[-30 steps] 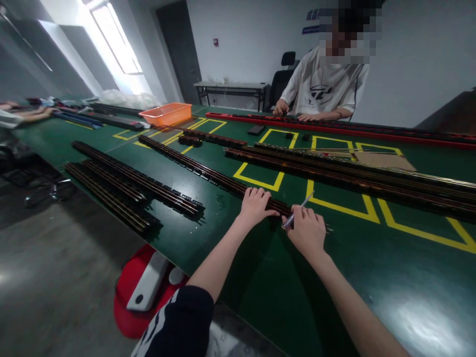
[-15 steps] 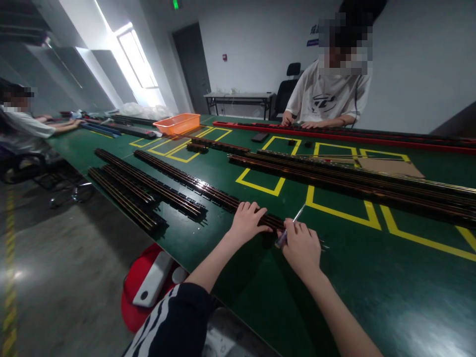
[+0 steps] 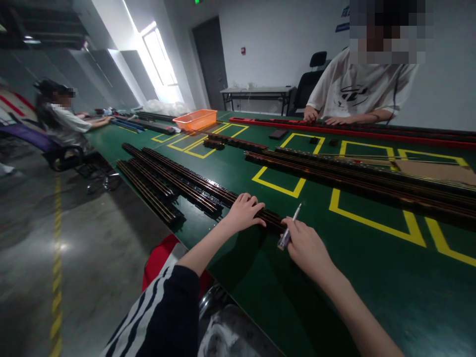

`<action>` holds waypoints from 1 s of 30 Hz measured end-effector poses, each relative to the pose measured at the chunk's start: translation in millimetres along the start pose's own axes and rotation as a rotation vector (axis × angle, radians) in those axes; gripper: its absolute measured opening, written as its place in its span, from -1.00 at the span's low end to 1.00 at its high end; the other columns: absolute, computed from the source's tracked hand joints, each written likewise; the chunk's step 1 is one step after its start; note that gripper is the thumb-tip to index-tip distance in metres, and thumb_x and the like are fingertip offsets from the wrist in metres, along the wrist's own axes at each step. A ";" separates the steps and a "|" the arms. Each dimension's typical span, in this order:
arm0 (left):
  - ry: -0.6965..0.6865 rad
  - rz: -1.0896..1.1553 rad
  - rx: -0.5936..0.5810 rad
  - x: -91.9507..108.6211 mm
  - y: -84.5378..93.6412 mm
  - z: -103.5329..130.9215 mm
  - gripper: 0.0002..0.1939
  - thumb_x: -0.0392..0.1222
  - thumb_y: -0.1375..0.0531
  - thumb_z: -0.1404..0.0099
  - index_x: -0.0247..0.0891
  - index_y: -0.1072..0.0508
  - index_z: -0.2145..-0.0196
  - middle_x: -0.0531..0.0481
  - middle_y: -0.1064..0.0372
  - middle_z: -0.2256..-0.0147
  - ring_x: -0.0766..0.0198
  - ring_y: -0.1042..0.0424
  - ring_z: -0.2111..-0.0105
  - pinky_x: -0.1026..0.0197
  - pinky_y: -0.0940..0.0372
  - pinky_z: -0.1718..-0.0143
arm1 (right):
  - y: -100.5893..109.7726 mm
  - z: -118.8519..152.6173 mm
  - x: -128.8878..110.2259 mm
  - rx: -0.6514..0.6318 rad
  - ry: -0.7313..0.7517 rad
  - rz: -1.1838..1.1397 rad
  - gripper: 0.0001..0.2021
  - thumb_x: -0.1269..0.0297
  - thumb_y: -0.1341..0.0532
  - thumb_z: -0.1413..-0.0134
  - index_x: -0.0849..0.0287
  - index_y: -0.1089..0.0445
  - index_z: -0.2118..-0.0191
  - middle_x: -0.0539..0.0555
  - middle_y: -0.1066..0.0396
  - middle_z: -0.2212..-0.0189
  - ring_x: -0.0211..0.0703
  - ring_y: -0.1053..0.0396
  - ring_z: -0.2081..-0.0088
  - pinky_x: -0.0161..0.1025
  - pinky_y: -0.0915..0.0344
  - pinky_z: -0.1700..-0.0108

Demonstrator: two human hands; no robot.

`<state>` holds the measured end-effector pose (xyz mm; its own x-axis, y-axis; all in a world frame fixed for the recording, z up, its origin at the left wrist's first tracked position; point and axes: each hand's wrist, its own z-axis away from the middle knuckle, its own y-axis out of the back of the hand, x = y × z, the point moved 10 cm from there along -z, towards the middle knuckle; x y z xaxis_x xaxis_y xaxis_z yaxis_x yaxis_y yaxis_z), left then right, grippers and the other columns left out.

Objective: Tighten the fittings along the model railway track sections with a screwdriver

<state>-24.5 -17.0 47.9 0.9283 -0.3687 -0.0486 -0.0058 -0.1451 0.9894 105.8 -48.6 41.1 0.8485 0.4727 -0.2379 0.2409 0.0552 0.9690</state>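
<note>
On our glossy green counter [image 3: 394, 277] lies the long, dark, ridged strip [image 3: 215, 187]: likely light, stiff and slick, best held by both long edges. Our left hand [image 3: 243, 212] rests across it, thumb apart; our right hand [image 3: 305, 240], at its visible end, has its grip clamped round a slim, silver-tipped tool [image 3: 285, 239].

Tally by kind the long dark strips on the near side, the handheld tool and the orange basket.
Long dark ribbed strips, including one under the left hand: 4
Slim silver-tipped tool in the right hand: 1
Orange rectangular plastic basket: 1
Total: 6
</note>
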 end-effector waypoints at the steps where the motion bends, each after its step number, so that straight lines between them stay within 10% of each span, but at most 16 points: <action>1: -0.010 -0.010 0.000 -2.7 0.8 -3.0 -0.39 0.30 -0.14 -0.20 -0.17 -0.40 -0.03 -0.13 -0.36 0.08 0.02 -0.22 0.02 -0.02 -0.12 -0.09 | -0.9 -1.4 6.3 -0.011 0.006 -0.019 -0.61 0.42 -0.08 -0.14 0.23 -0.34 -0.09 0.24 -0.42 -0.01 0.05 -0.39 -0.03 0.02 -0.30 -0.08; 8: -0.047 -0.069 -0.038 -28.5 -6.2 -18.2 -0.38 0.34 -0.10 -0.21 -0.13 -0.39 -0.04 -0.10 -0.37 0.05 0.02 -0.24 0.01 0.00 -0.07 -0.11 | -6.5 -13.8 27.7 0.088 -0.013 -0.055 -0.66 0.43 -0.11 -0.09 0.18 -0.38 0.00 0.22 -0.44 -0.01 0.11 -0.42 -0.01 0.09 -0.38 0.01; 16: 0.085 0.003 -0.201 -80.0 -2.5 3.7 -0.43 0.21 -0.20 -0.20 -0.11 -0.36 -0.09 -0.10 -0.35 -0.04 0.00 -0.27 -0.04 0.00 -0.11 -0.11 | -15.2 -37.2 -31.8 0.143 0.116 -0.049 -0.67 0.50 -0.08 -0.13 0.24 -0.36 -0.01 0.25 -0.46 0.03 0.06 -0.44 0.01 -0.02 -0.39 0.01; 30: 0.077 0.221 -0.201 -112.2 -6.6 9.7 -0.59 -0.15 -0.20 -0.24 -0.07 -0.40 -0.06 -0.04 -0.35 -0.12 0.13 -0.31 -0.12 0.05 -0.10 -0.18 | -15.9 -98.7 -105.0 0.135 0.116 -0.054 -0.78 0.58 -0.02 -0.15 0.26 -0.31 0.14 0.22 -0.48 0.22 -0.05 -0.46 0.16 -0.22 -0.29 0.17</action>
<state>-132.2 16.4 45.5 0.9383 -0.2989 0.1740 -0.1444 0.1186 0.9824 -33.6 -12.3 57.3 0.7747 0.5706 -0.2724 0.3521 -0.0314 0.9355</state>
